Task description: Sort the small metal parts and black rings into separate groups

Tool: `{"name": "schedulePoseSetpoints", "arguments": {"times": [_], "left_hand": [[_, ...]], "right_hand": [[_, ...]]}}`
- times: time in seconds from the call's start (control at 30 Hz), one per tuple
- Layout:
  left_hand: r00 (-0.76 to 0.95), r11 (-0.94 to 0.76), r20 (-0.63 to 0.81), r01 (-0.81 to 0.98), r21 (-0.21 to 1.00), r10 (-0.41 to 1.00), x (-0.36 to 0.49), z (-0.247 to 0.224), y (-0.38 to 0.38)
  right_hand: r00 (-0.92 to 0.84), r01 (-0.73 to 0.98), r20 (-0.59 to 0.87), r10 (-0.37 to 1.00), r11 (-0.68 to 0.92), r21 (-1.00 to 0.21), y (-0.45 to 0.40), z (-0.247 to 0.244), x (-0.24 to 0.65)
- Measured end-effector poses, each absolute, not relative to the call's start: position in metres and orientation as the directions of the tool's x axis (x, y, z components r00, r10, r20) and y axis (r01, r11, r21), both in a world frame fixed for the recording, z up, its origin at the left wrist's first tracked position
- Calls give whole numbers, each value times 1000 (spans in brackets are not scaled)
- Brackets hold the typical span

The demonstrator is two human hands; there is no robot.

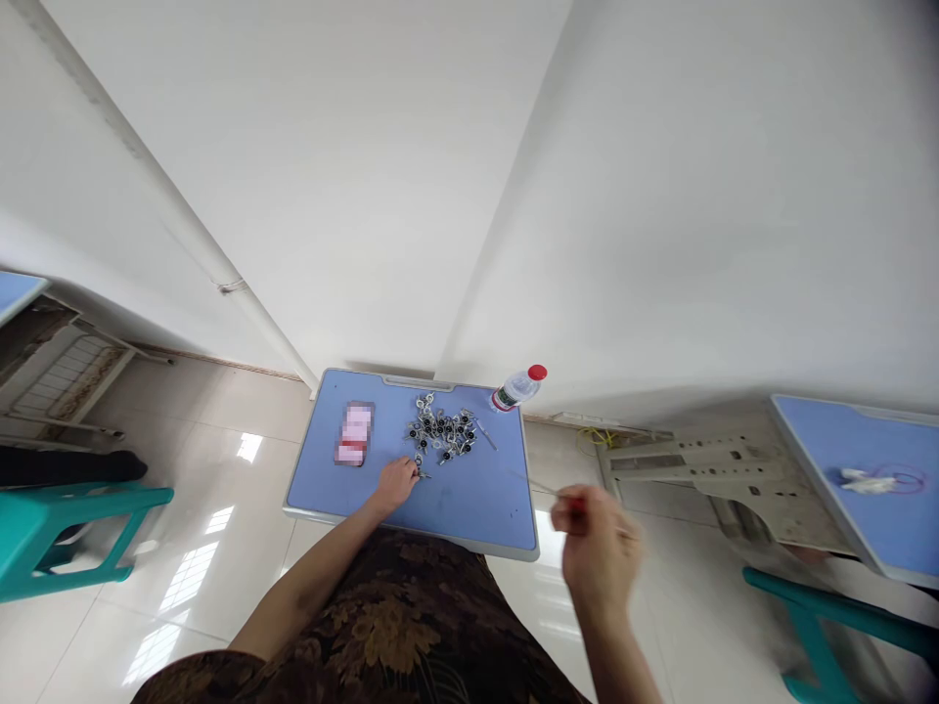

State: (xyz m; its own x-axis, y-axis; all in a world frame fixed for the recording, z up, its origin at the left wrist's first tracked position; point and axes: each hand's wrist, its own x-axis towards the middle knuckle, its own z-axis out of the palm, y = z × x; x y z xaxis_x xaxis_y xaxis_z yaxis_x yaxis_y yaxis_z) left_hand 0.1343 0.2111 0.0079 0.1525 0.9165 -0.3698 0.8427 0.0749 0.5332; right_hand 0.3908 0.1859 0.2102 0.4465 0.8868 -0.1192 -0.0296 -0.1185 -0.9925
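Observation:
My left hand [398, 483] rests near the front of the blue desk [469, 518], its fingers closed on a small metal part [424, 473] that is partly hidden by them. Just beyond it lies a loose pile of similar small metal parts [444, 428], silvery with round black pieces. Off the desk's right front corner, my right hand [600, 548] is raised and blurred by motion. It is closed around the red handle of what looks like a screwdriver [578, 513], whose thin shaft points left toward the desk.
A clear bottle with a red cap [517, 388] stands at the desk's back right corner. A thin rod [486, 435] lies beside the pile, and a phone-like pixelated object [354, 433] lies at left. Green stools [80, 528] and another blue desk [880, 489] flank me; a white wall rises behind.

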Motion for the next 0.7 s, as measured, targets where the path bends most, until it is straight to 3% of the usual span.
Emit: {"name": "schedulePoseSetpoints", "arguments": {"times": [0.13,0.33,0.5,0.7], "left_hand": [[126,92,-359,841,533,925,133,6,210],[33,198,-337,753,628,941,131,3,216],[28,312,-422,630,711,906,141,0,242],[15,292,-366,574,765,930,148,1,258]], "right_hand": [[412,-101,-245,878,-223,-970,175,173,365],[388,-296,-469,793,-375,-878,163,113,352],[355,-314,-537,766,-443,-840,160,92,352],[324,-315,-566,758,-478,-820,161,79,351]]}}
